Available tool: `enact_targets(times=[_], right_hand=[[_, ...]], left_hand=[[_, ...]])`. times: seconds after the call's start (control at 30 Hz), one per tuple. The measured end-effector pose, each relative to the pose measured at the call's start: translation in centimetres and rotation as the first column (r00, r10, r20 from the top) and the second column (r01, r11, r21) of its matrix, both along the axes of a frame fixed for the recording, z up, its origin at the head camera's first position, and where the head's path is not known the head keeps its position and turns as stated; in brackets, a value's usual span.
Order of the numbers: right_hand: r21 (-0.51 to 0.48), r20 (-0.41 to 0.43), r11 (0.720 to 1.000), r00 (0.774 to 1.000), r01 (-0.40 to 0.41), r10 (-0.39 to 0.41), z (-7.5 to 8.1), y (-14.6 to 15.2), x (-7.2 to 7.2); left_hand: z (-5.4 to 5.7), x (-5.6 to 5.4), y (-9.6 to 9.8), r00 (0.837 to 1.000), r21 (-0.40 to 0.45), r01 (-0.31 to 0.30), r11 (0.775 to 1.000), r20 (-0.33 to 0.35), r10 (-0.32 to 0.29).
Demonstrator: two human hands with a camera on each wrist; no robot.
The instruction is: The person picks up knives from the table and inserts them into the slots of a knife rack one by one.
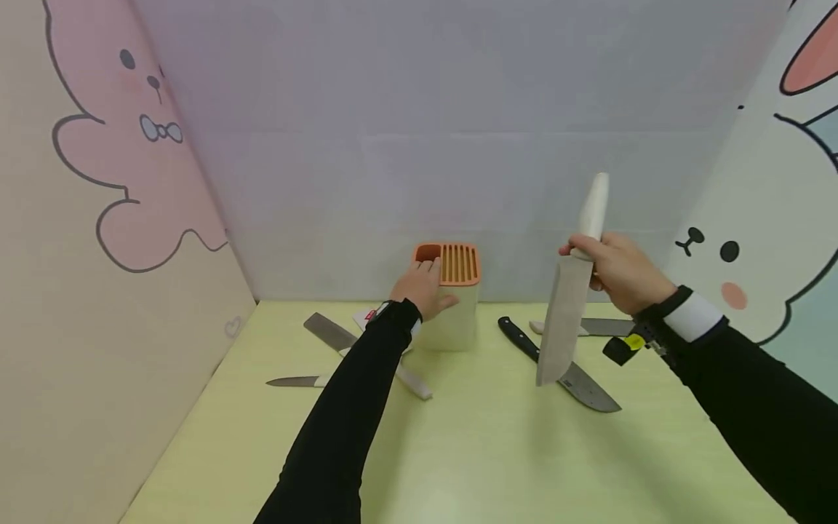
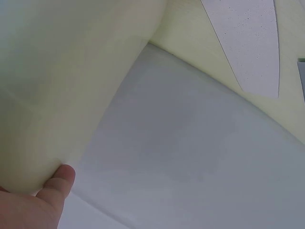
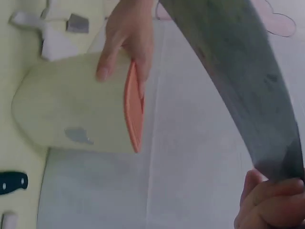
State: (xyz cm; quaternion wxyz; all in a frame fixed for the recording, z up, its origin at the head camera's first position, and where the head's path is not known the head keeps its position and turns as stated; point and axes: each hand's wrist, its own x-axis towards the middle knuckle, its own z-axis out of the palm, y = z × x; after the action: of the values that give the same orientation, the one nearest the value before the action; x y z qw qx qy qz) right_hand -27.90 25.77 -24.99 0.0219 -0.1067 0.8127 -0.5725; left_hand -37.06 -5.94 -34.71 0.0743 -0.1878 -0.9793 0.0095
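Note:
Near the wall stands a cream knife block (image 1: pixel 458 320) with an orange slotted top (image 1: pixel 460 263). My left hand (image 1: pixel 421 288) holds its upper left edge, thumb against the side and fingers over the top, as the right wrist view (image 3: pixel 127 38) shows. On the right, my right hand (image 1: pixel 622 271) grips a broad kitchen knife (image 1: pixel 564 316) where its white handle (image 1: pixel 594 206) meets the blade. The knife is in the air, handle up and blade pointing down, apart from the block. In the right wrist view its blade (image 3: pixel 238 71) crosses the upper right.
A black-handled knife (image 1: pixel 589 389) lies right of the block, partly behind the raised blade. Behind it lies a white-handled knife (image 1: pixel 609 327). Left of the block are a broad blade (image 1: pixel 329 332), a small pointed knife (image 1: pixel 294 381) and a white handle (image 1: pixel 414 382), partly hidden by my left arm.

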Motion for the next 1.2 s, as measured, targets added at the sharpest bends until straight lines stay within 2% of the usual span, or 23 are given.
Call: enact_targets(times=[0.1,0.17,0.27,0.33,0.47,0.57,0.6,0.67,0.77,0.83,0.9,1.03,1.2], right_hand=[[-0.173,0.114,0.984,0.992,-0.039,0.060,0.7,0.9,0.0],[-0.254,0.146,0.967,0.988,-0.014,0.052,1.3,1.7,0.4],[-0.382,0.155,0.924,0.988,0.034,0.028,2.3,2.3,0.9],[-0.434,0.140,0.900,0.990,0.046,0.017,3.1,2.4,1.1],[-0.581,0.125,0.813,0.991,0.029,0.054,5.0,2.3,1.1],[-0.623,0.123,0.782,0.990,0.020,0.072,6.4,1.7,1.2],[-0.622,0.122,0.783,0.990,0.018,0.074,6.9,1.4,1.3],[-0.589,0.107,0.808,0.992,0.014,0.061,7.8,0.6,1.6],[-0.493,0.061,0.870,0.998,0.021,0.010,9.2,-0.9,1.9],[-0.395,0.021,0.918,0.999,0.040,-0.035,10.0,-2.3,1.7],[-0.312,-0.015,0.947,0.997,0.069,-0.078,10.5,-3.6,1.5],[-0.251,-0.029,0.961,0.992,0.114,-0.125,10.8,-5.7,1.1],[-0.187,-0.036,0.975,0.991,0.120,-0.129,11.1,-7.4,0.1]], left_hand=[[0.5,0.6,0.4,1.000,0.007,0.005,1.000,0.015,-0.005],[0.7,0.9,1.2,0.999,0.013,0.019,1.000,0.033,-0.019],[0.9,1.2,2.4,0.998,0.022,0.040,0.999,0.049,-0.041],[1.1,1.2,3.0,0.998,0.020,0.049,0.999,0.047,-0.050],[1.4,1.4,3.6,0.998,0.025,0.066,0.998,0.024,-0.066],[1.2,2.0,3.7,0.998,0.022,0.067,0.998,0.015,-0.067],[1.1,2.2,3.7,0.998,0.020,0.066,0.998,0.012,-0.066],[1.1,2.8,3.7,0.998,0.023,0.062,0.998,0.018,-0.062],[1.4,3.3,3.8,0.999,0.023,0.045,0.999,-0.002,-0.045],[1.8,3.6,3.7,0.999,0.029,0.028,0.999,-0.020,-0.027],[2.1,3.8,3.6,0.999,0.028,0.015,0.999,-0.036,-0.014],[2.0,4.6,3.6,1.000,0.018,0.008,1.000,-0.011,-0.008],[2.2,5.3,3.6,1.000,0.026,0.014,1.000,0.000,-0.014]])
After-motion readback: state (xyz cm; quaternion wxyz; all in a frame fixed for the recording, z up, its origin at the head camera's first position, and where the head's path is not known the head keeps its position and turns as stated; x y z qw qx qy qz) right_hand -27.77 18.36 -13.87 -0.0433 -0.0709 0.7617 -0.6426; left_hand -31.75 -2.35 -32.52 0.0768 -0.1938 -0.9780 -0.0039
